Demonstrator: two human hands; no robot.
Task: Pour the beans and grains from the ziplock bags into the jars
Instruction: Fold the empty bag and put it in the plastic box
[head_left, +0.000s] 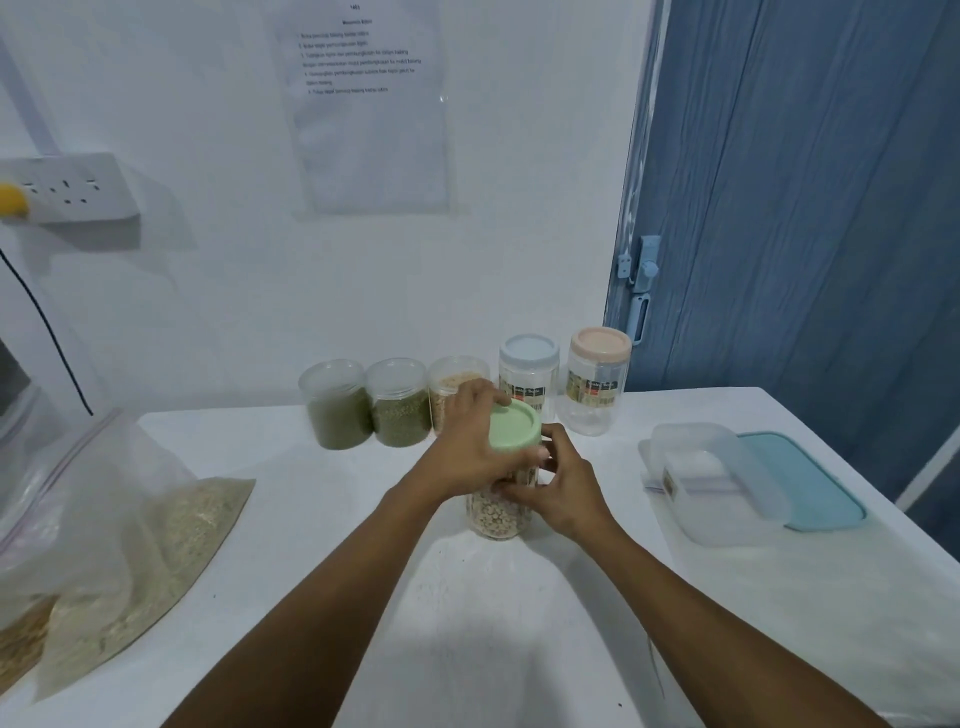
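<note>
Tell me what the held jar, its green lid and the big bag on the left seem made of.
Jar: clear plastic, probably; glossy wall shows the pale beans inside. Green lid: opaque plastic, matte pastel with a moulded rim. Ziplock bag: thin clear plastic film, wrinkled and slumped over the grain, with a zip strip along its top.

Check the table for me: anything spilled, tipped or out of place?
No spill shows. The jars stand upright. Only the clear rectangular container on the right looks off: it lies askew, overlapping a loose blue lid. The ziplock bags slump on the left with grain inside.
</note>
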